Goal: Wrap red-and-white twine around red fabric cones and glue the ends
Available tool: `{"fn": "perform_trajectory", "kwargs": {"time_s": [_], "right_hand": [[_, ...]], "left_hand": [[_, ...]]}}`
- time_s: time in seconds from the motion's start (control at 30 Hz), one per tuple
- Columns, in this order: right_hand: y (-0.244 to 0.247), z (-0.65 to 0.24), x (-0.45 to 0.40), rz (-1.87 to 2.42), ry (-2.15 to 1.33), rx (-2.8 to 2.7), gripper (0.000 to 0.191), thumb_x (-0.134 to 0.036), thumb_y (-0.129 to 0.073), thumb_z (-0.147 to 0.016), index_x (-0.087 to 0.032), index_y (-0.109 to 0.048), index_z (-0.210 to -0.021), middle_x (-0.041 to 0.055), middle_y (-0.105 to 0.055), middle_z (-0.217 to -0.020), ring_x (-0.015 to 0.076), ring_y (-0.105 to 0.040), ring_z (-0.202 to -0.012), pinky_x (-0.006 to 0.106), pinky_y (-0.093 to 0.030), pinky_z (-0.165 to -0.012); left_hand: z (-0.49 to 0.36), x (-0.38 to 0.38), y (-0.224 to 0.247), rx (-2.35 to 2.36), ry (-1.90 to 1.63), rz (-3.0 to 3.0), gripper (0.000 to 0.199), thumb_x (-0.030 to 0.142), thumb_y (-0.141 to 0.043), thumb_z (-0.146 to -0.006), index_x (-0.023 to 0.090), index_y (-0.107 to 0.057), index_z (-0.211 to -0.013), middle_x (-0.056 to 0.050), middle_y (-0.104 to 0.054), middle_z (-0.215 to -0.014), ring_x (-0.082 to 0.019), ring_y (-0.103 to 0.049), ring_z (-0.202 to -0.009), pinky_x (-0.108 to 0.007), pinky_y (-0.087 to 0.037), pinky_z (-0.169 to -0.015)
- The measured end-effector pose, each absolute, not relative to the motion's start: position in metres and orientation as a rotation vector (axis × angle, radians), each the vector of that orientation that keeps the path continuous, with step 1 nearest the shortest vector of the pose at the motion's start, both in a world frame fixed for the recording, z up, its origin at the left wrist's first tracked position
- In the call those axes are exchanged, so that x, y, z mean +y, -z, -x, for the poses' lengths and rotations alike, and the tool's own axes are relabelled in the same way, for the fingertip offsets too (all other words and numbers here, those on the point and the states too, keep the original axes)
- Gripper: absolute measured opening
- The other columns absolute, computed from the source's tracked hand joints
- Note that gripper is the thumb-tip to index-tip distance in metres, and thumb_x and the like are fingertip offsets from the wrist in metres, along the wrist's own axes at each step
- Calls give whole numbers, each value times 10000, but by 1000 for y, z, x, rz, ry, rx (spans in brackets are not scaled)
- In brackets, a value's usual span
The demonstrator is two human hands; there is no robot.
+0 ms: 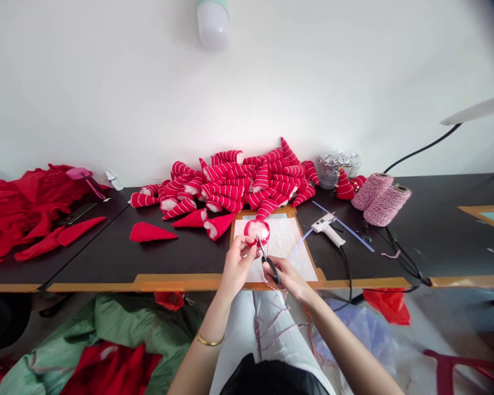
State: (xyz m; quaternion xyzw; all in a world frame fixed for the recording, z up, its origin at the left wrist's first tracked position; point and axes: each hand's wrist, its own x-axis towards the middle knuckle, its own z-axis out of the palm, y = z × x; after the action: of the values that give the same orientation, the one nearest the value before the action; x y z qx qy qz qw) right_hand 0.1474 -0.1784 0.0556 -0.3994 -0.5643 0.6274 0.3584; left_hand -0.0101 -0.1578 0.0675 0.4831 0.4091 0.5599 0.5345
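In the middle of the work spot, a red stuffed fabric cone shows its open end with white filling toward me. My left hand has its thumb and fingers pinched at the cone's lower edge. My right hand grips a pair of scissors by the black handles, the blades pointing up to the cone's rim near my left fingertips. Red-and-white twine trails down from the cone over my lap. Below the cone lies a white sheet taped to the table.
Behind is a pile of twine-wrapped red cones. Plain red cones lie to the left, beside red fabric. On the right are a white glue gun with its cable, twine spools and a clear tub.
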Motion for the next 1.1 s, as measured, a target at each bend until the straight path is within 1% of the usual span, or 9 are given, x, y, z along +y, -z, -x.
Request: {"fn": "perform_trajectory", "kwargs": {"time_s": [0.3,0.5,0.57,0.67,0.8,0.87,0.97,1.03,1.1], "right_hand": [[-50,-146,-171,1055,-1532,-1497,670,-856,-596,-708,-209,-447,-619,-45,-440,-526,71,-337,-457,230,-248,-431],[-33,-148,-157,992,-1498,-1521,623,-796,-611,-752,-197,-483,-636,-26,-501,-552,69,-360,-439,213,-251,-405],[-25,-154,-145,1022,-1412,-1499,593,-770,-528,-825,-198,-493,-675,-18,-535,-583,71,-377,-421,212,-283,-400],[-12,-164,-116,1279,-1061,-1527,522,-655,-414,-925,-190,-548,-730,13,-616,-643,96,-464,-437,227,-378,-438],[2,-170,-80,1488,-871,-1601,255,-396,-642,-842,-164,-681,-742,29,-659,-580,166,-596,-516,269,-481,-558],[5,-174,-70,1556,-791,-1616,201,-308,-642,-850,-154,-756,-909,55,-724,-653,203,-672,-610,292,-530,-652],[2,-197,-63,1688,-594,-1584,345,-272,-572,-910,-152,-727,-1194,140,-779,-1039,258,-726,-933,340,-550,-844],[-2,-224,-62,1826,-425,-1509,438,-235,-535,-924,-136,-642,-1337,196,-654,-1348,314,-607,-1241,418,-482,-1012],[-5,-254,-63,1992,-285,-1390,522,-156,-508,-909,-81,-543,-1425,266,-495,-1498,380,-411,-1427,540,-360,-1114]], "left_hand": [[13,-153,-60,976,-1351,-1176,426,483,-807,-761,183,-549,-920,-24,-684,-916,-146,-711,-760,-317,-607,-782],[27,-146,-55,969,-1345,-1003,458,453,-836,-730,194,-528,-950,-55,-726,-939,-239,-752,-891,-380,-606,-813],[35,-144,-54,958,-1358,-944,462,428,-847,-721,195,-526,-960,-60,-730,-960,-258,-753,-931,-410,-599,-848],[44,-142,-52,957,-1355,-896,469,398,-862,-708,191,-530,-966,-58,-731,-956,-258,-748,-968,-416,-585,-886],[45,-142,-52,935,-1340,-867,497,390,-883,-680,190,-534,-972,-47,-734,-920,-248,-748,-968,-395,-580,-892],[44,-143,-53,926,-1325,-863,505,392,-888,-671,190,-533,-968,-45,-740,-897,-244,-753,-952,-384,-580,-885],[45,-143,-54,944,-1313,-862,517,389,-894,-663,192,-529,-971,-36,-747,-871,-231,-760,-916,-364,-581,-869],[48,-142,-54,959,-1310,-865,518,388,-896,-662,192,-529,-971,-34,-752,-873,-224,-762,-908,-353,-580,-866],[51,-141,-54,960,-1301,-870,520,390,-895,-663,192,-530,-976,-40,-758,-891,-219,-762,-908,-351,-578,-872]]}}
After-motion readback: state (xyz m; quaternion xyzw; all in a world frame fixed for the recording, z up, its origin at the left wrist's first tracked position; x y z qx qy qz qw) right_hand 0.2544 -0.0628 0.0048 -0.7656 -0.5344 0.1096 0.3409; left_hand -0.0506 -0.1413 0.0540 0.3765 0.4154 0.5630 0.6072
